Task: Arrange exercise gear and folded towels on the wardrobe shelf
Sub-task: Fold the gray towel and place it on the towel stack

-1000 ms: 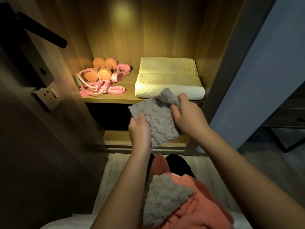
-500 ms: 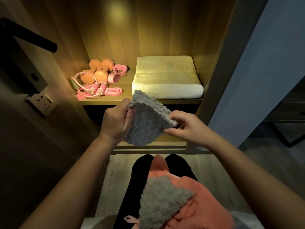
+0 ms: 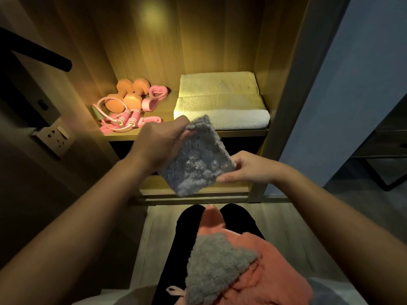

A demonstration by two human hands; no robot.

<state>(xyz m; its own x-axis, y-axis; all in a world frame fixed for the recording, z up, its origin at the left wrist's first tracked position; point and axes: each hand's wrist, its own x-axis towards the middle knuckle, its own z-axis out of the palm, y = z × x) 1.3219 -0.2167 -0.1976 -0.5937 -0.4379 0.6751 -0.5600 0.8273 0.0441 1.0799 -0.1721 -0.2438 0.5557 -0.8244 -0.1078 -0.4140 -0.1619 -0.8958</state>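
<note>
Wardrobe shelf (image 3: 169, 108): orange dumbbells (image 3: 127, 95) and pink jump rope (image 3: 123, 121) at left edge, folded white towel (image 3: 220, 102) at right. Before its front edge, left hand (image 3: 158, 144) and right hand (image 3: 248, 166) both clutch small grey towel (image 3: 198, 159).

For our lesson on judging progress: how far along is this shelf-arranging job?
Done: orange dumbbells, pink jump rope and a folded white towel lie on the lit shelf. In hand: left hand and right hand both hold a small gray cloth before the shelf. Left: a second gray cloth and an orange towel wait on the lap.
</note>
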